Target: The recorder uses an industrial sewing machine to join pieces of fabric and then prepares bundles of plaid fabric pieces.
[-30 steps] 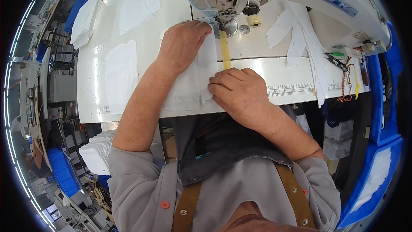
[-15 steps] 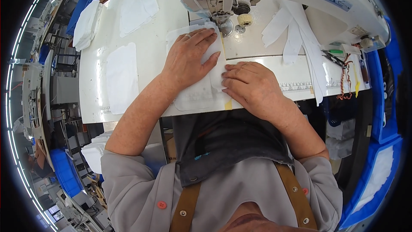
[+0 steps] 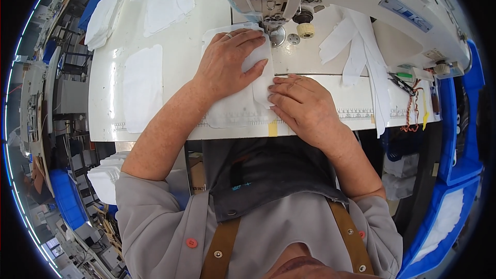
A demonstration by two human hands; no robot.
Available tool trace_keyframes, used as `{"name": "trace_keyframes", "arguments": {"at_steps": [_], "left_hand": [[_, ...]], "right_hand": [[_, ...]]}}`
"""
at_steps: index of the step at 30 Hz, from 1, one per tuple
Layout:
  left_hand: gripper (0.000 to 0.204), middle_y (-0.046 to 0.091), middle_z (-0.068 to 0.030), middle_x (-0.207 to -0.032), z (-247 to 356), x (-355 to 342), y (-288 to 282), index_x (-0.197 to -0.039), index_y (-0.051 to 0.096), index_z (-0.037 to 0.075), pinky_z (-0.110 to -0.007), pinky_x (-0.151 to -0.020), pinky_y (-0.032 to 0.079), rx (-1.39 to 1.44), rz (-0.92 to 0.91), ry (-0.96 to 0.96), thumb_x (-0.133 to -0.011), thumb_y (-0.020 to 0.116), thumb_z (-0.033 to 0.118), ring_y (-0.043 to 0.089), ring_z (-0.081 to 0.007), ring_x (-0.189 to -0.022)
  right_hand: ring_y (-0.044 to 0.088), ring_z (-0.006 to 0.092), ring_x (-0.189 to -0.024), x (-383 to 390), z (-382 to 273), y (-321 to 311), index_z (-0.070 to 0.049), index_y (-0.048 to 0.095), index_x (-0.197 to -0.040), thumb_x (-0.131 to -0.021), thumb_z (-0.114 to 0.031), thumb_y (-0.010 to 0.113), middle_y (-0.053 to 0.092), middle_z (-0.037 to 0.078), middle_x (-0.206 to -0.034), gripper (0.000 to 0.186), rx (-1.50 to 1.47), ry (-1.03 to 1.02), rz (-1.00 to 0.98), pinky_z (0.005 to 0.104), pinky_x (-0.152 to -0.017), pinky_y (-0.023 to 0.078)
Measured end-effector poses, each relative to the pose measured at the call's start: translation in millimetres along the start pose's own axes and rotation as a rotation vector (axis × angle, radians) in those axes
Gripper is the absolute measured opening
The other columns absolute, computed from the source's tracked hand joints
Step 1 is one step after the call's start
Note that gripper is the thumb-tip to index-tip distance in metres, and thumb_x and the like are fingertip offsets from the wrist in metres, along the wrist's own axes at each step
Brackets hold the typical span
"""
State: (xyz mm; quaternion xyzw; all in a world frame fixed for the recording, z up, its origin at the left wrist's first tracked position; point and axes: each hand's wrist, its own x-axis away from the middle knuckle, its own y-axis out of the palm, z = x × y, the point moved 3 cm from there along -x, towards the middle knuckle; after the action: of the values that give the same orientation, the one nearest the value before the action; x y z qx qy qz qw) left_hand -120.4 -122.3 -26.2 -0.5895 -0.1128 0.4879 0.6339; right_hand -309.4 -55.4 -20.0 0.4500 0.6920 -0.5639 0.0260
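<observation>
A white fabric piece lies on the sewing machine table, its far end close to the presser foot. A narrower white layer runs along its right side. Spread flat over the far part of the fabric, my left hand has its fingertips just left of the foot. My right hand is at the right edge of the narrow layer, fingers bent together and gripping that edge. Its thumb side faces me, and the fingertips partly cover the edge.
White fabric pieces lie on the left of the table, with a white stack at its far left edge. Right of the machine's needle area hang long white strips. Tweezers and a cord lie farther right, beside blue bins.
The whole view has shifted slightly. The fabric now covers more of the yellow line beside its right edge, and its far end looks more even. Both hands keep nearly the same pose.
</observation>
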Motion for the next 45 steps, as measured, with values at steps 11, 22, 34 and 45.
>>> {"name": "trace_keyframes", "arguments": {"at_steps": [11, 22, 34, 45], "left_hand": [[0.052, 0.062, -0.0131, -0.129, 27, 12, -37, -0.116, 0.067, 0.006, -0.044, -0.103, 0.042, 0.279, -0.140, 0.140, -0.076, 0.081, 0.034, 0.057, -0.0305, -0.122], [0.017, 0.071, 0.0002, -0.087, 52, 42, -31, -0.088, 0.072, 0.012, -0.036, -0.078, 0.052, 0.188, 0.053, 0.128, -0.074, 0.079, 0.005, 0.069, -0.0187, -0.083], [0.018, 0.068, 0.0037, -0.089, 66, 48, -19, -0.089, 0.071, 0.015, -0.036, -0.087, 0.040, 0.070, -0.061, 0.115, -0.074, 0.079, 0.008, 0.065, -0.0141, -0.083], [0.018, 0.067, 0.0041, -0.088, 64, 48, -18, -0.088, 0.071, 0.015, -0.037, -0.089, 0.039, 0.082, -0.072, 0.126, -0.074, 0.079, 0.008, 0.065, -0.0138, -0.082]], "right_hand": [[0.069, 0.0276, -0.090, -4, 4, 1, -0.004, 0.068, -0.086, -0.079, -0.012, 0.072, 0.070, 0.010, -0.094, 0.011, -0.022, 0.025, 0.054, 0.0388, -0.080, 0.055], [0.061, 0.0250, -0.079, 17, -7, -21, -0.009, 0.068, -0.097, -0.077, -0.018, 0.077, 0.060, 0.006, -0.088, 0.023, -0.022, 0.077, 0.014, 0.0384, -0.068, 0.048], [0.054, 0.0176, -0.068, 32, -11, -13, -0.014, 0.074, -0.102, -0.075, -0.019, 0.078, 0.051, -0.001, -0.075, 0.028, 0.038, -0.017, -0.057, 0.0332, -0.064, 0.041], [0.056, 0.0187, -0.071, 29, -11, -14, -0.010, 0.073, -0.093, -0.080, -0.021, 0.075, 0.052, 0.001, -0.074, 0.017, 0.006, -0.008, -0.071, 0.0343, -0.066, 0.042]]}}
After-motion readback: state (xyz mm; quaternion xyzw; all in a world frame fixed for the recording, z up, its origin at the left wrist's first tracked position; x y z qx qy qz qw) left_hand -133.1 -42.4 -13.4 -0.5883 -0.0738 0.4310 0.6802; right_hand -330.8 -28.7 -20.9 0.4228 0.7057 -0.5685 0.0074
